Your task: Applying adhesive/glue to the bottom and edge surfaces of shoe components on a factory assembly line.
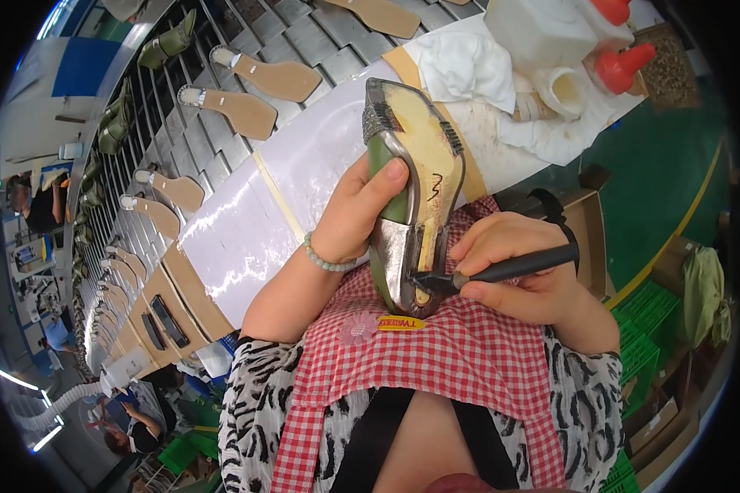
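Observation:
My left hand (355, 204) is closed round the side of a shoe on its last (419, 135), thumb on the green side of the upper. The shoe is held bottom up, toe away from me and heel toward me, showing a yellowish insole with a dark squiggle and a dark rim. My right hand (514, 267) grips a black-handled brush (528, 264). The brush's dark tip touches the heel end of the shoe's bottom; fingers partly hide its middle. The shoe's heel is above my red checked apron (436, 353).
Several tan soles (242, 113) lie on a slatted metal conveyor (197, 156) at the left. Green shoe uppers (166, 43) stand along its far side. A shiny white sheet (238, 238) covers the table. White cloth (464, 70), an open pot (563, 89) and red-topped bottles (621, 67) stand far right.

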The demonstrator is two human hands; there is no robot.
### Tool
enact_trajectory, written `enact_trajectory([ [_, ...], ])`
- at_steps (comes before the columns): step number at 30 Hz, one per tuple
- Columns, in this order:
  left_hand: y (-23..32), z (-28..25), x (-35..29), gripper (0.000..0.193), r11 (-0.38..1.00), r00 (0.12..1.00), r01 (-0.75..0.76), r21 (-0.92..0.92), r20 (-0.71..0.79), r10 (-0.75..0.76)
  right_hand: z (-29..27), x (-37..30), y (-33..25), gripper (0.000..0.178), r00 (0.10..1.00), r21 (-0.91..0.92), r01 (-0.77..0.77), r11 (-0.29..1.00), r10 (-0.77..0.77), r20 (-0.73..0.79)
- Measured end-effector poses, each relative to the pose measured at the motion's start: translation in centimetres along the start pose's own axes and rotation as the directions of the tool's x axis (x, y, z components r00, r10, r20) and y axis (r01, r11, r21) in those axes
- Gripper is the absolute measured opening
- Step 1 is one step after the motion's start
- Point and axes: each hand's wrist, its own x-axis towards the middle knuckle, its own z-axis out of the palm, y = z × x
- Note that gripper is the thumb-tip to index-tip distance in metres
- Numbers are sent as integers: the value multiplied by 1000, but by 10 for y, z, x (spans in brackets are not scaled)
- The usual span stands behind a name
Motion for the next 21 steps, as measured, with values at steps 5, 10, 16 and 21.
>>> enact_trajectory([
  [5,-2,-2,1,60,1000,1000,5,-10,20,-5,-4,3,0,17,997,38,-70,997,71,-30],
  [10,-1,-5,1,51,994,999,34,-105,44,-30,-1,4,-4,17,998,-142,52,988,-57,-25],
  [16,-5,-24,0,55,966,970,-229,-117,-111,216,-13,1,-4,19,989,336,-6,942,55,-139],
  [21,-20,-46,-12,69,697,695,-613,373,-165,700,-15,4,10,22,877,351,116,929,70,-475],
])
